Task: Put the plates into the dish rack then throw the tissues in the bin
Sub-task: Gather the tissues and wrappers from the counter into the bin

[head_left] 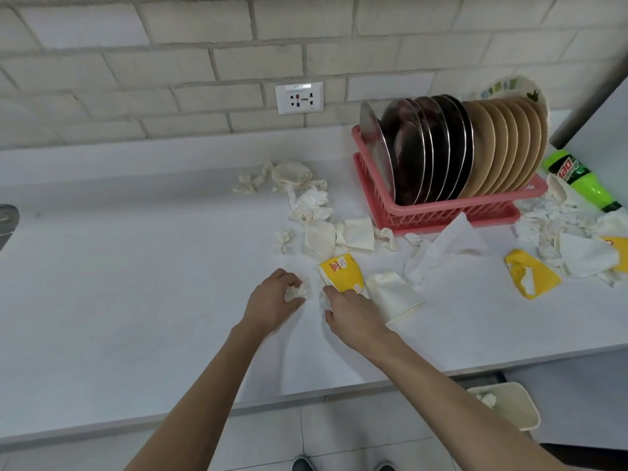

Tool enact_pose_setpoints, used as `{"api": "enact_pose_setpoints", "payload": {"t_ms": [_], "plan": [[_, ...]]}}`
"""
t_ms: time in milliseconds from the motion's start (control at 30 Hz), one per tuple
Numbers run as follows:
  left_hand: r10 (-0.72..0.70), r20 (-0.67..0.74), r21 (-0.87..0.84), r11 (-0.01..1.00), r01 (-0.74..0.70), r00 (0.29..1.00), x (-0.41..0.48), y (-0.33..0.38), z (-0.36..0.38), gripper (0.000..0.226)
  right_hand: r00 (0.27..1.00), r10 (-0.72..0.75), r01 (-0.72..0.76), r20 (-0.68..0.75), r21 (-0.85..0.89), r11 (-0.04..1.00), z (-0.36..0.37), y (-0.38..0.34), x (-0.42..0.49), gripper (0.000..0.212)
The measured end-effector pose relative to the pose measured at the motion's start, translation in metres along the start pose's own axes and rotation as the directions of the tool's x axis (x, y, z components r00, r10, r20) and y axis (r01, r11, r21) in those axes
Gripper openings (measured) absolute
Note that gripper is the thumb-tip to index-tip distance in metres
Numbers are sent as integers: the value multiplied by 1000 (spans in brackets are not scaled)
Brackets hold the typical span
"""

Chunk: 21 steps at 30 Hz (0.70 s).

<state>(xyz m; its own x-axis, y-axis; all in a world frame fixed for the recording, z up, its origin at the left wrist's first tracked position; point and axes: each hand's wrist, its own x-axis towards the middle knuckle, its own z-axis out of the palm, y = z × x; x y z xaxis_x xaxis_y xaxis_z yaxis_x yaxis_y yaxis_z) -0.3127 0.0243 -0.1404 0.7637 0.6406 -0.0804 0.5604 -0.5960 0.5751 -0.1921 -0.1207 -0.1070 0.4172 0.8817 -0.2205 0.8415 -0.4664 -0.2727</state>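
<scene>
A pink dish rack [438, 212] stands at the back right of the white counter [136, 283], filled with several upright steel plates [424, 147] and tan plates [509, 144]. Crumpled white tissues [311, 202] lie scattered in front of and beside the rack. My left hand [272, 300] grips a crumpled tissue [299, 289] on the counter. My right hand [350, 316] pinches another small tissue [324, 300] just beside it, next to a yellow paper cup [341, 273]. A cream bin [509, 404] sits on the floor below the counter edge at the right, with a tissue inside.
A white paper cup [394, 297] lies on its side right of my right hand. Another crushed yellow cup [531, 273] and more tissues lie further right. A green bottle [584, 180] lies beside the rack. A wall socket [299, 97] is on the brick wall.
</scene>
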Motion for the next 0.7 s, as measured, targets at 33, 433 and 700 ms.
{"api": "enact_pose_setpoints", "payload": {"t_ms": [33, 433, 700], "plan": [[-11, -5, -26, 1000, 11, 1000, -3, -1, 0, 20, 1000, 7, -7, 6, -21, 1000, 1, 0, 1, 34], [-144, -34, -488, 866, 109, 989, -53, -7, 5, 19, 1000, -8, 7, 12, 89, 996, 19, 5, -13, 15], [-210, -75, -488, 860, 148, 975, -62, -1, 9, 32, 991, 69, -70, -112, -10, 997, 17, 14, -11, 31]]}}
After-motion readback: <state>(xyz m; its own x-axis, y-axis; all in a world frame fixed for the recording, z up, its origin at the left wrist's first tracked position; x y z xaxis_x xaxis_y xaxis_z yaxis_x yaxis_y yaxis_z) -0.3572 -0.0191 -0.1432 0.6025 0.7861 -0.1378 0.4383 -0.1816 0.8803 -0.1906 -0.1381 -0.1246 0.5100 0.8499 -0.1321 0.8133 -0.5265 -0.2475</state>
